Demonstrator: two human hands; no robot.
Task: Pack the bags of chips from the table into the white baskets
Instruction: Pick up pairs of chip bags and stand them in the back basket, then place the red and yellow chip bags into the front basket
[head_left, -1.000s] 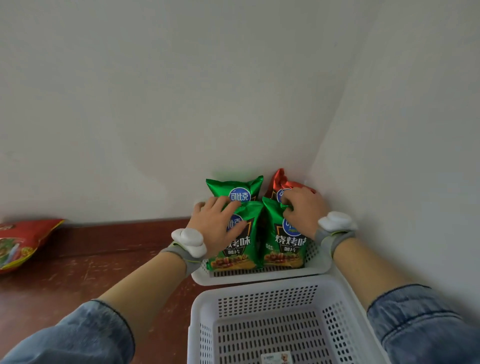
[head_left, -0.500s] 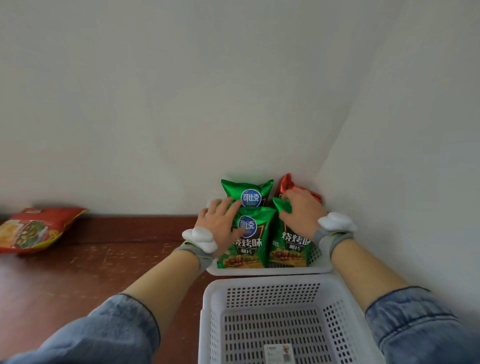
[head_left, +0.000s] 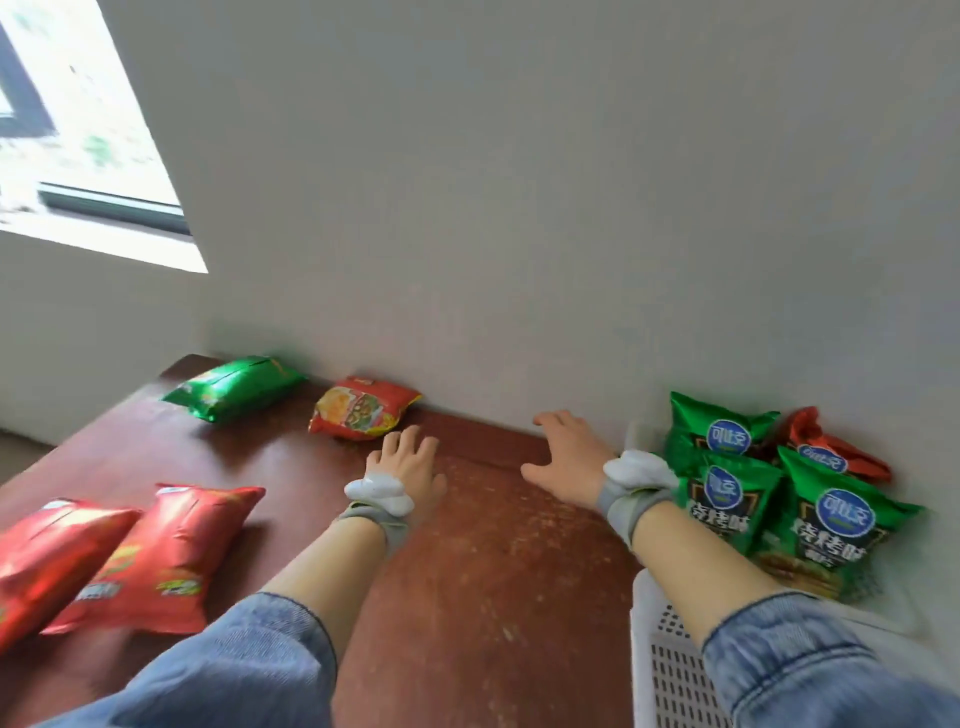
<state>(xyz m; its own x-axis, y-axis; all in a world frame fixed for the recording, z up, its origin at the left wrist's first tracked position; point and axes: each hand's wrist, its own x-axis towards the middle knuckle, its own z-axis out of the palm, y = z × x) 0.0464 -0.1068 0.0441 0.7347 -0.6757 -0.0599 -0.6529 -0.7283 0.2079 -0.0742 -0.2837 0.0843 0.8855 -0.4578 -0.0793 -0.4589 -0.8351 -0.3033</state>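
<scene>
My left hand (head_left: 408, 465) hovers open over the brown table (head_left: 483, 582), fingers spread, just short of a red-and-yellow chip bag (head_left: 363, 408) by the wall. My right hand (head_left: 569, 457) is open too, empty, left of the packed bags. Three green bags (head_left: 836, 525) and a red bag (head_left: 826, 447) stand upright in the far white basket, whose rim is mostly hidden. A second white basket (head_left: 670, 670) shows at the lower right. A green bag (head_left: 234, 384) lies at the far left, and two red bags (head_left: 166, 556) lie at the near left.
Grey walls close the table at the back and right. A window (head_left: 78, 130) is at the upper left. The table's left edge drops to the floor beyond the green bag.
Both hands have let go of the green bags in the far basket and swung left over the table. The view has turned left, showing the loose bags.
</scene>
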